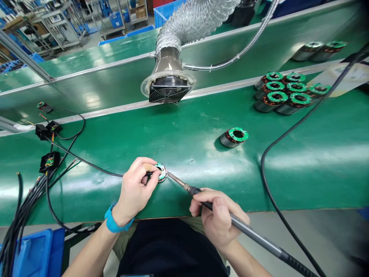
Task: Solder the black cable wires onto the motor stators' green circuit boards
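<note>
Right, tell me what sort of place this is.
Most likely a factory assembly line for electric motors: there is a long green workbench, a soldering iron held in the right hand, a fume extractor, and rows of wound motor parts.

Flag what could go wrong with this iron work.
The soldering iron in the right hand has its tip beside the left hand's fingers: a slip could burn them. The green-topped stator is hand-held, unclamped, so it might shift. The fume extractor sits further back, possibly missing fumes.

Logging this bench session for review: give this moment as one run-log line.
left hand: motor stator | right hand: soldering iron, tip at stator edge
</note>
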Available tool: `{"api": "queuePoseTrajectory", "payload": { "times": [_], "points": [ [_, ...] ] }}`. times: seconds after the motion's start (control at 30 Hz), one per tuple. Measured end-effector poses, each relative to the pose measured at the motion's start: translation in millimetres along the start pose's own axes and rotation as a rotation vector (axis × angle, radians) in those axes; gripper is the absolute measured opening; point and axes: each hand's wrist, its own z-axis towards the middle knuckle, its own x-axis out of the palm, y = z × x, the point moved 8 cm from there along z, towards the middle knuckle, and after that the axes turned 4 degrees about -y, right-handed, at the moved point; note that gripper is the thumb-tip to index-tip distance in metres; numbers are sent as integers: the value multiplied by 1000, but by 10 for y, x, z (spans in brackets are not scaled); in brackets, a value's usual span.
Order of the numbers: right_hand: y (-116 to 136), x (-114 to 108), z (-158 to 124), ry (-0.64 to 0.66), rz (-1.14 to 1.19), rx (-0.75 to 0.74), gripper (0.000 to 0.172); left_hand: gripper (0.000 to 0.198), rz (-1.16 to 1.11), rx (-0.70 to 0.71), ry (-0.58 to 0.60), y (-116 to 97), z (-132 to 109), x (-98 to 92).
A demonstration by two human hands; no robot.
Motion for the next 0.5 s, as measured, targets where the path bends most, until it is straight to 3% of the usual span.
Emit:
{"api": "queuePoseTrajectory", "payload": {
  "times": [0.33,0.5],
  "points": [
    [-103,16,-36,48,-19,95,36,8,-6,12,4,-32,34,-12],
    [-152,33,72,24,58,219,38,8,-25,-38,9,-16,47,-1]
  ]
}}
